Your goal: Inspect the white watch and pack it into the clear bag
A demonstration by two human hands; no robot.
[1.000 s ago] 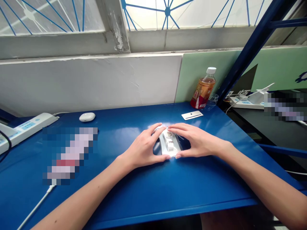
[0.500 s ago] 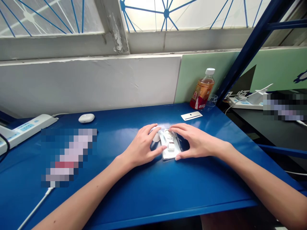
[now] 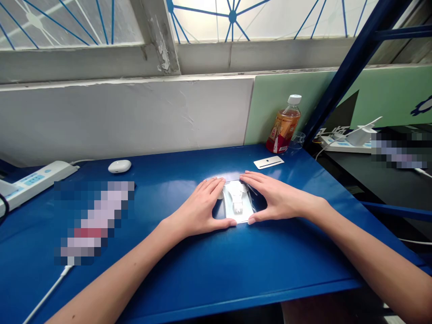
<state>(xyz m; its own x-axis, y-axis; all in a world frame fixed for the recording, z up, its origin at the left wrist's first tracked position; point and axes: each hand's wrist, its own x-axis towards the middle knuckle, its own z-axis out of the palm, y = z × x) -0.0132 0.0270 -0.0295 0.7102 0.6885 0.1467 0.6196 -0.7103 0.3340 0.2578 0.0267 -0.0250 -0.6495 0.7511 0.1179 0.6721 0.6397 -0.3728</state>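
Note:
A small clear plastic packet (image 3: pixel 230 209) with a white backing lies on the blue desk, between my two hands. Inside it is a white item (image 3: pixel 238 204), whose kind I cannot make out in the glare. My left hand (image 3: pixel 200 207) rests on the packet's left side, fingers at the far corner and thumb at the near corner. On the right side, my right hand (image 3: pixel 270 195) does the same, thumb tip at the near edge and fingertips at the far edge. Thumbs and fingers curve around the packet with wide gaps.
Behind the hands lies a white card (image 3: pixel 269 162), with a drink bottle (image 3: pixel 284 126) near the wall. On the left are a white earbud case (image 3: pixel 119 166), a blurred-out object (image 3: pixel 97 220) with a white cable (image 3: pixel 47 294), and a power strip (image 3: pixel 40 177). A blue post (image 3: pixel 351 76) slants at right.
The packet lies flatter and squarer than before. My left thumb has moved down from over its side to its near corner. The white item inside looks shifted toward me.

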